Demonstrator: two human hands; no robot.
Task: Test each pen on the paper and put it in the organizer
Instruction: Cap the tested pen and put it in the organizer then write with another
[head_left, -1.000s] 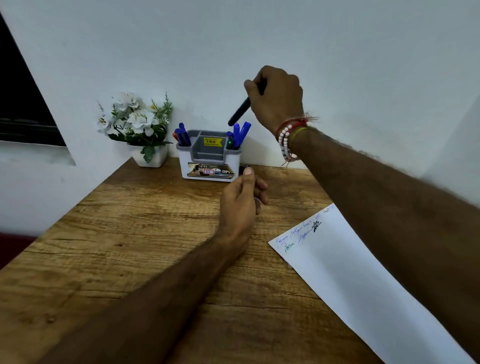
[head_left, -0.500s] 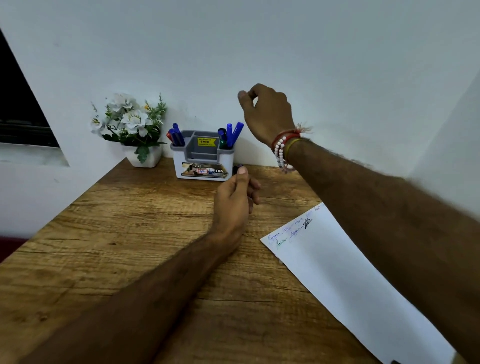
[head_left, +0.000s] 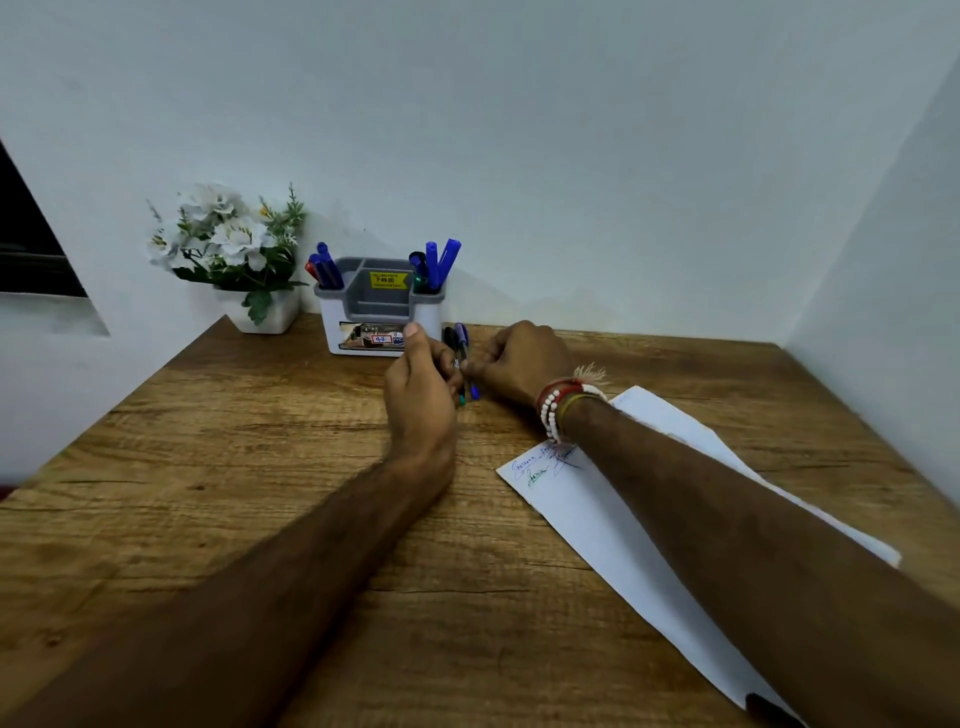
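My left hand (head_left: 421, 384) grips a small bundle of pens (head_left: 461, 343) just right of the organizer; black and purple tops stick up above it, and green and blue ends show below. My right hand (head_left: 519, 364), with bead bracelets on the wrist, has its fingers curled against the same bundle and pinches one pen. The grey and white organizer (head_left: 379, 306) stands against the wall with blue and red pens in its left cell and blue, black and green ones in its right cell. The white paper (head_left: 597, 509) lies under my right forearm with blue and green scribbles near its top corner.
A white pot of artificial flowers (head_left: 244, 260) stands left of the organizer in the corner. The wooden table (head_left: 260, 467) meets walls at the back and on the right. A dark object (head_left: 769, 706) lies at the paper's near end.
My right hand put the black pen into the organizer's right cell, then dropped from above it to the bundle. My left hand stayed beside the organizer.
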